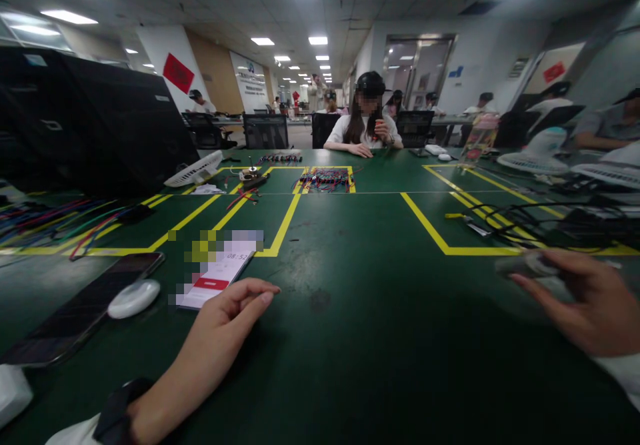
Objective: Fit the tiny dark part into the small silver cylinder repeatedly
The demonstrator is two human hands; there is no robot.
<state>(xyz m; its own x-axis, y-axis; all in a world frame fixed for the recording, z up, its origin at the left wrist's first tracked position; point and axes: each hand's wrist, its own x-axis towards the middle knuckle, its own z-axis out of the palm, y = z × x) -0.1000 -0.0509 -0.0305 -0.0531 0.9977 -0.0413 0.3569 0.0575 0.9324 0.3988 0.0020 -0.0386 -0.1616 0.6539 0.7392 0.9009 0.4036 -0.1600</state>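
Note:
My left hand (pixel 233 321) rests on the green table with its fingers loosely curved and nothing held in them. Just beyond it lies a phone (pixel 223 273) with a lit screen showing 08:52, partly pixelated. At the right, my right hand (pixel 585 298) grips a greyish, see-through object (pixel 533 268), smeared by motion. Its exact kind cannot be made out; thumb and fingers close around its right side, slightly above the tabletop. Left of my left hand are a white rounded case (pixel 134 299) and a dark phone (pixel 85 305).
Yellow tape lines (pixel 425 223) mark the table. A wire bundle (pixel 327 179) lies mid-table, black cables (pixel 520 225) at right, coloured wires (pixel 45 221) at left near a large black computer case (pixel 90 121). Across the table sits a person (pixel 367 121); others sit farther back.

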